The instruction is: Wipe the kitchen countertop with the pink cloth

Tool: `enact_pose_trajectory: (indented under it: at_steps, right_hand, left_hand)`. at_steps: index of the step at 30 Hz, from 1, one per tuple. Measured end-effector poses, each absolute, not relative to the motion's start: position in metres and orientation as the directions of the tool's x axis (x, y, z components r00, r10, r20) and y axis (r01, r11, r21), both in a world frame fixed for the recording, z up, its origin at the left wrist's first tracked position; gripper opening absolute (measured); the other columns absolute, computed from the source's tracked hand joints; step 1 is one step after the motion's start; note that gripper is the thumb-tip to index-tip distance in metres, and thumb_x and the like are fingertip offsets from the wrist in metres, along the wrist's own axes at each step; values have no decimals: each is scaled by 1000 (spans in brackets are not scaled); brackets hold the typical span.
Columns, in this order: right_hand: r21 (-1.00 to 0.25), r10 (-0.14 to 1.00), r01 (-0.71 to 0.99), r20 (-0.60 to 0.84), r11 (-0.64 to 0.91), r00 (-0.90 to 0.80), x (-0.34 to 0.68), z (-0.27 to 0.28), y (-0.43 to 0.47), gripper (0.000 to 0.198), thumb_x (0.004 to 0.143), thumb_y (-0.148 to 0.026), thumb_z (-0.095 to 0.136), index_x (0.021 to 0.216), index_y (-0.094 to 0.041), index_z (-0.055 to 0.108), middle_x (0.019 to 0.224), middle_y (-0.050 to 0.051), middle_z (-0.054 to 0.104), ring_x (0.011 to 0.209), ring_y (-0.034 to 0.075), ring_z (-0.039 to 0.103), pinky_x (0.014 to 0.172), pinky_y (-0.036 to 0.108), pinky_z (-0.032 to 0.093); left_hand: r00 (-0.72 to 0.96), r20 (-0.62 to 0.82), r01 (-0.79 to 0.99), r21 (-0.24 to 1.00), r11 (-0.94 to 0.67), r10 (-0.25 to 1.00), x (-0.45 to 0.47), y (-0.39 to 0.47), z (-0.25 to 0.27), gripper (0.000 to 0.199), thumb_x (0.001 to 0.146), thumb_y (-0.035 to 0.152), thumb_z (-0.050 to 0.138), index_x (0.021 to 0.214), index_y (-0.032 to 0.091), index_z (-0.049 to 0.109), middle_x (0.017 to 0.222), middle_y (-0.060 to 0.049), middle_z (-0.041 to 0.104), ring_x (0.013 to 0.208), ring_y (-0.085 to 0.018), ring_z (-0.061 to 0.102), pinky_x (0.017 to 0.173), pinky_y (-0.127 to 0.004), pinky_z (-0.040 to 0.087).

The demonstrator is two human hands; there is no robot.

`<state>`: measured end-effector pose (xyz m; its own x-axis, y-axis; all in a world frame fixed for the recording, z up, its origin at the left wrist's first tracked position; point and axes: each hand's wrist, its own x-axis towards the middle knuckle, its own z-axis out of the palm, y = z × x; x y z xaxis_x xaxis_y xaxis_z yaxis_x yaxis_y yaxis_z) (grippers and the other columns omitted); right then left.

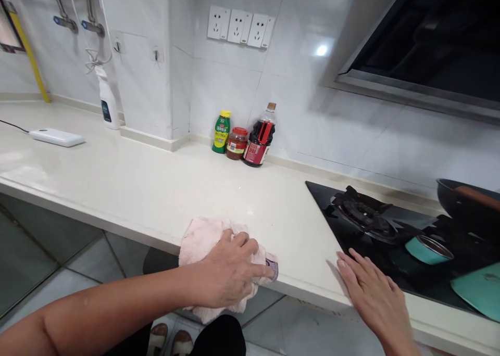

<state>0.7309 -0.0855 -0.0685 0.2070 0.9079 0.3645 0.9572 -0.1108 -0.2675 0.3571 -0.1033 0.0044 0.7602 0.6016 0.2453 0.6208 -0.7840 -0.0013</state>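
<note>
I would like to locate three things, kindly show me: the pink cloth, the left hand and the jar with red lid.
Pink cloth (pixel 203 240): head view, on its upper-left part.
Left hand (pixel 230 267): head view, on its back.
Jar (pixel 236 147): head view, on its label.

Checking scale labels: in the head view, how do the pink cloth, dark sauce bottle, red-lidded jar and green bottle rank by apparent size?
1. Pink cloth
2. Dark sauce bottle
3. Green bottle and red-lidded jar: too close to rank; the bottle looks taller, the jar wider.

The cloth (pixel 203 236) is pale pink (purple patch (pixel 275 265)), the countertop (pixel 156 181) cream, stovetop (pixel 392 262) black.
</note>
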Motion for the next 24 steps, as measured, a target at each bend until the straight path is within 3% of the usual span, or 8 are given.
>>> enact_pose_trajectory:
  at_steps: [11, 17, 24]
  right_hand:
    - [-261, 918, 961, 353, -89, 181, 732, -70, -87, 76, 94, -80, 17, 141, -36, 58, 160, -4, 44, 151, 27, 33, 123, 64, 26]
    - [-265, 922, 958, 334, -105, 193, 733, -70, -87, 79, 93, -81, 16, 140, -36, 58, 160, -4, 43, 152, 26, 31, 123, 64, 25]
    - [-253, 920, 963, 351, -89, 177, 733, -70, -87, 77, 94, -80, 15, 141, -36, 58, 161, -4, 42, 152, 27, 30, 123, 65, 26]
  left_hand:
    - [756, 277, 608, 37, -793, 593, 361, -94, 2, 25, 92, 28, 60, 116, 31, 65, 105, -8, 57, 106, -29, 47, 86, -43, 35]
    - [766, 254, 607, 13, -794, 590, 361, -96, 4, 40, 95, 32, 57, 134, 40, 60, 110, -8, 55, 104, -29, 47, 87, -46, 34]
    - [767, 247, 605, 32, -796, 593, 363, -94, 7, 33, 93, 30, 61, 125, 35, 64, 106, -7, 56, 103, -28, 47, 88, -45, 34]
